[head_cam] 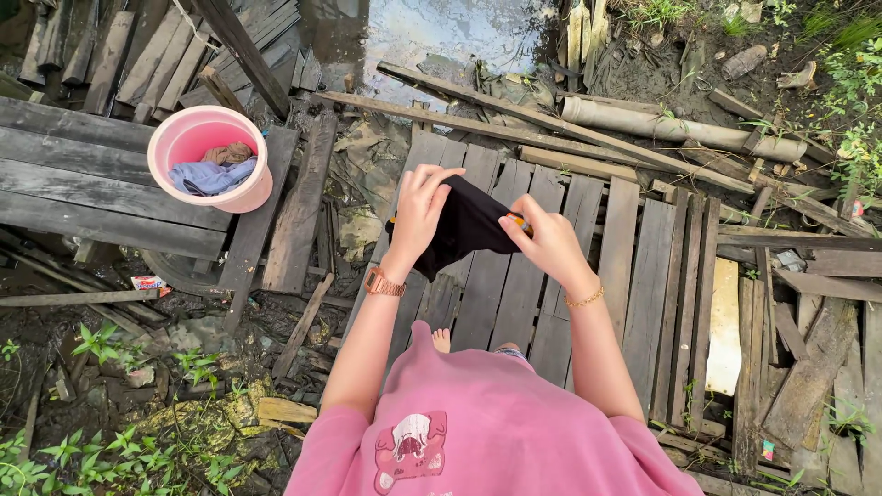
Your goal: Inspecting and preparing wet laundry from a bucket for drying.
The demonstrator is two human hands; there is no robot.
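A black piece of cloth (464, 225) hangs between my two hands above a platform of grey wooden planks (634, 276). My left hand (418, 209) grips its left edge, with a watch on that wrist. On the right edge, my right hand (548, 241) pinches the cloth, and a small orange bit shows at the fingertips. A thin gold bracelet circles the right wrist. Below, I see my pink shirt and a bare toe on the planks.
A pink bucket (175, 138) holding blue and brown cloths stands on dark planks at the left. Muddy water (441, 32) lies beyond the platform. Loose boards, a bamboo pole (680, 129), mud and green weeds surround the planks.
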